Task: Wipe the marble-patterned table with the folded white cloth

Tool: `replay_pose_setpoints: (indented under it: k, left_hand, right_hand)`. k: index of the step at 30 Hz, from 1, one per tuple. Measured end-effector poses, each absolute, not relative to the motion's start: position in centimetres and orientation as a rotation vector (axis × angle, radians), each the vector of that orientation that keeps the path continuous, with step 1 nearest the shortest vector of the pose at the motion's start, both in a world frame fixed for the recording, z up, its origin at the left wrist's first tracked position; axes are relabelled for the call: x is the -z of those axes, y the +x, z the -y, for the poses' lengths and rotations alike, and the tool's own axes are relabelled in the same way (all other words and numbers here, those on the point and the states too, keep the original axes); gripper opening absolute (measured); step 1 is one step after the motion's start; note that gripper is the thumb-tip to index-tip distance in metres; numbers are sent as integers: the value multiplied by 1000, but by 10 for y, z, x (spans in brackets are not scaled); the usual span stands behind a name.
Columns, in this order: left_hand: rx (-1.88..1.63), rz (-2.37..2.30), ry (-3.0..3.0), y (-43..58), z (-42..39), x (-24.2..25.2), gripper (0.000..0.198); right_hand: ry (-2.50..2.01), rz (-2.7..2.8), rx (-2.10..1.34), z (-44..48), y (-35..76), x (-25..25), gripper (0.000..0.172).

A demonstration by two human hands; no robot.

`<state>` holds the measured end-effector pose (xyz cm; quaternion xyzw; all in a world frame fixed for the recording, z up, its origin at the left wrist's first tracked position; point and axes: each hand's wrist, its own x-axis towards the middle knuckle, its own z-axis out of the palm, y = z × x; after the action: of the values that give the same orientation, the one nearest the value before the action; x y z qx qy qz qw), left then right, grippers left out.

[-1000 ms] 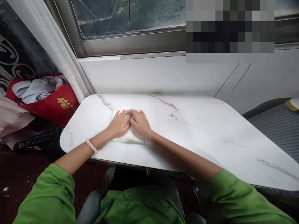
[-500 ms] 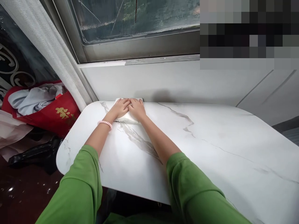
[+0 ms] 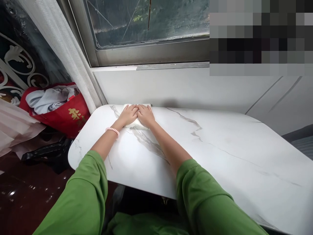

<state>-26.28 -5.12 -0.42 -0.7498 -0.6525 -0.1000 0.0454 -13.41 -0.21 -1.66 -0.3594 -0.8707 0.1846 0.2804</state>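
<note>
A folded white cloth (image 3: pixel 137 124) lies on the white marbled table (image 3: pixel 220 137), close to its back edge by the wall. My left hand (image 3: pixel 129 115) rests flat on the cloth's left part, fingers stretched forward, a pink coiled band (image 3: pixel 112 130) round the wrist. Flat on its right part presses my right hand (image 3: pixel 146 115), the fingers of both hands meeting in the middle. Neither hand is closed round the cloth. Much of the cloth is hidden under the palms and fingers.
Left of the table stands a red bag (image 3: pixel 70 114) with grey cloth (image 3: pixel 46 99) in it, beside a pale curtain (image 3: pixel 66 55). A black object (image 3: pixel 49 153) lies below the bag. The window (image 3: pixel 146 23) and a white wall (image 3: pixel 171 85) bound the back.
The camera view has shifted a little, bringing more of the left side into sight. Both hands stay flat on the cloth, at nearly the same place by the back edge.
</note>
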Motion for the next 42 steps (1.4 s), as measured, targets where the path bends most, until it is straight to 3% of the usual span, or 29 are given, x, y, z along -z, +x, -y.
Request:
replay_pose_setpoints:
  k: [13,19,26,35,42]
  left_hand:
    - [255,2092,-2234,-245,258,-5,47]
    - [248,2139,-2240,-247,298,-12,49]
    - [228,2148,-2269,-269,263,-13,49]
    - [26,2237,-2154,-339,139,-12,50]
    - [267,2071,-2247,-393,68,-5,46]
  right_hand:
    - [-693,2485,-807,166,-110,11,48]
    - [-634,2472,-919,205,-109,2,50]
    - [-523,2548,-953,164,-125,5,53]
    - [-891,2486,-689,71,-212,5,49]
    - [-998,2429,-505,19,-262,13,50]
